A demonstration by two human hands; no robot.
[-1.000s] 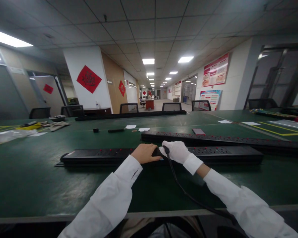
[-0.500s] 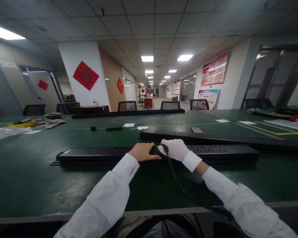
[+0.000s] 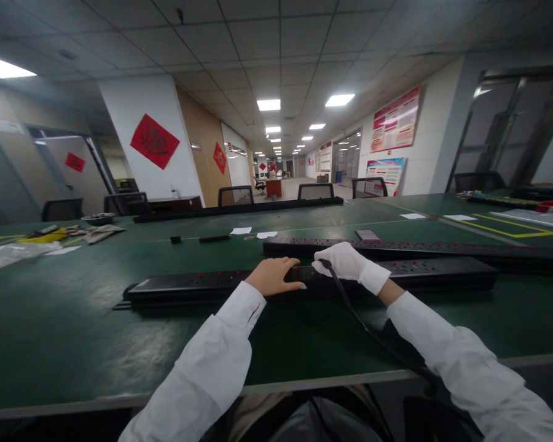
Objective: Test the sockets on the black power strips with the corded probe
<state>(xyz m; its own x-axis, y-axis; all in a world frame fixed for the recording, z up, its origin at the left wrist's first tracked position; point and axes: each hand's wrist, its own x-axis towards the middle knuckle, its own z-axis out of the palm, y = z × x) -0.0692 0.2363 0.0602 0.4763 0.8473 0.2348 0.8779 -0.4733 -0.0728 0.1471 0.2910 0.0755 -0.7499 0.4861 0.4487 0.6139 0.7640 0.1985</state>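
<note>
A long black power strip point(image 3: 188, 288) with red marks along its top lies crosswise before me on the green table. My bare left hand point(image 3: 275, 275) grips it near the middle, thumb on the near side and fingers over the top. In a white glove, my right hand point(image 3: 343, 263) pinches a black plug point(image 3: 325, 264) against the strip's top, just right of my left hand. From the plug a black cable point(image 3: 357, 319) droops toward the table's front edge. The glove hides the plug's face, so I cannot tell whether it sits in a socket.
Behind lies another long power strip point(image 3: 424, 249), reaching to the right edge. Farther off are a dark long bar point(image 3: 239, 210), paper slips point(image 3: 241, 231) and a phone-like slab point(image 3: 367, 235). A bowl point(image 3: 98, 218) and a plastic bag point(image 3: 16, 250) are at left.
Both hands and the near power strip have shifted a little to the right together. The plug stays in my right hand, and the view has tilted slightly.
</note>
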